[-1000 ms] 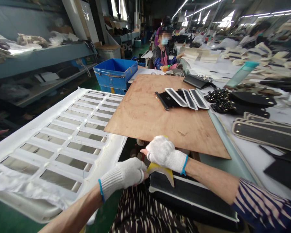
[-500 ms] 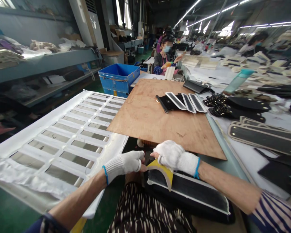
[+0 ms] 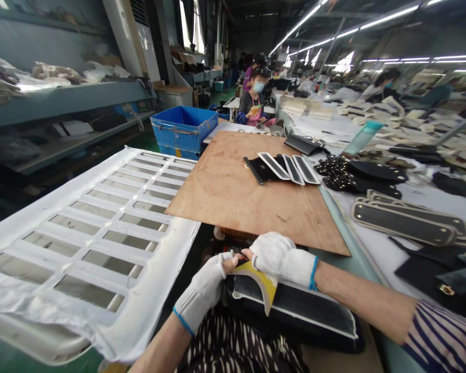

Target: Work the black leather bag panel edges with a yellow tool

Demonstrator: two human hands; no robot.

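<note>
A long black padded piece, like a bag part (image 3: 314,305), lies across my lap with a white-edged strip along its top. At its left end a yellow curled strip (image 3: 262,282) with a pale edge arches up. My right hand (image 3: 275,257), in a white fingerless glove, is closed on the upper edge of the yellow strip. My left hand (image 3: 213,277), gloved the same way, is closed with thumb and fingers at the far corner, almost touching the right fingertips. What the left fingers pinch is hidden.
Ahead is a wooden board (image 3: 225,191) bearing black white-edged pieces (image 3: 291,168). A white slatted rack (image 3: 108,223) stands left, with a blue bin (image 3: 184,132) beyond. Black straps and flaps (image 3: 407,220) cover the right table. A masked person (image 3: 252,101) sits farther off.
My left hand has turned more upright, its fingers now beside the right fingertips. My right hand still grips the yellow strip. The view has shifted slightly right.
</note>
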